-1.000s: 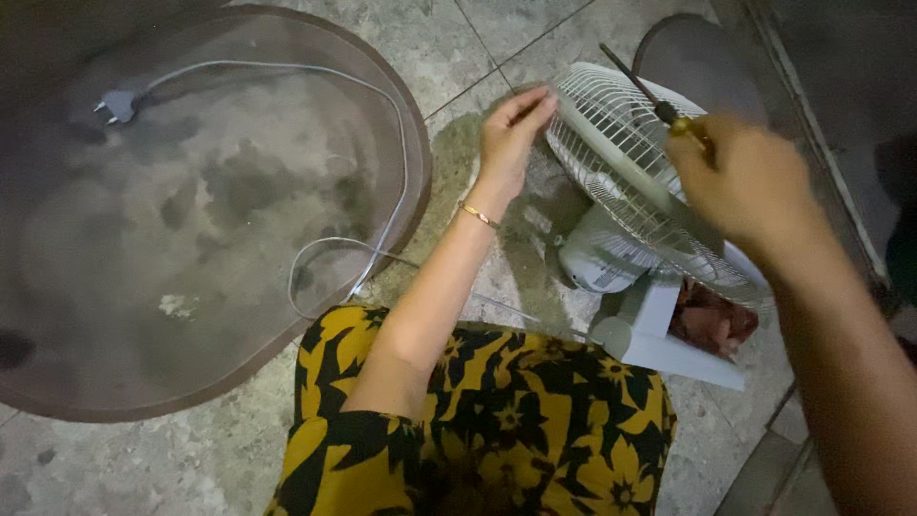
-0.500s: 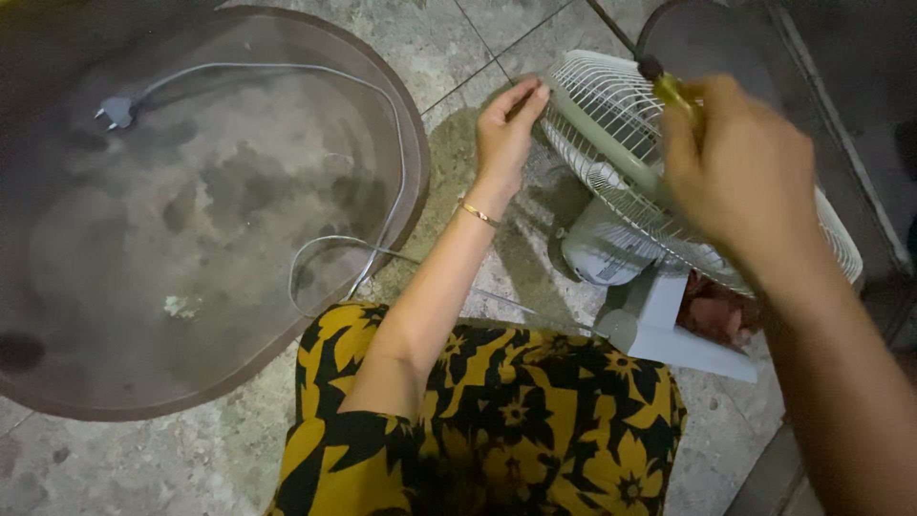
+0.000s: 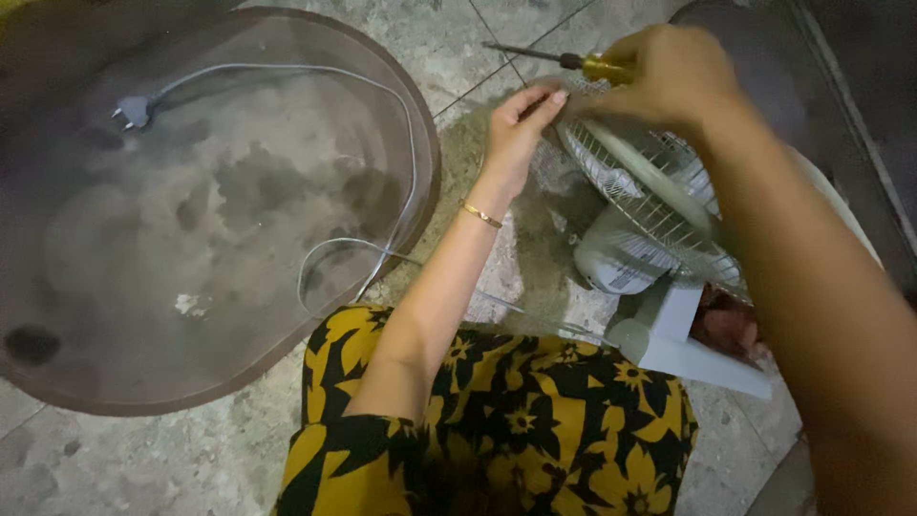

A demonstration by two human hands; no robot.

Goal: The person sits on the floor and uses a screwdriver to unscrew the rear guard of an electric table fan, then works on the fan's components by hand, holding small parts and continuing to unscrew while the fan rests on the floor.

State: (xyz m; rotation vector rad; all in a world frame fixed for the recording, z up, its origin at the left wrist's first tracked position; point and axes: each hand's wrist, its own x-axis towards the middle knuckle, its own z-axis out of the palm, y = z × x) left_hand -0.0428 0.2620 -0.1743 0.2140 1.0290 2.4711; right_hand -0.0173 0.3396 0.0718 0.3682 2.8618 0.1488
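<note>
Both hands on fan grille (image 3: 659, 205): left hand (image 3: 516, 129) steadying rim, right hand (image 3: 673, 76) fingers clamped on screwdriver (image 3: 564, 59); next, seat tip squarely.

I saw a large round brown mesh cover (image 3: 57, 382) lying flat on the mottled grey tiled floor (image 3: 191, 468), with a grey power cord (image 3: 401, 182) and its plug (image 3: 134, 112) resting across it.
</note>
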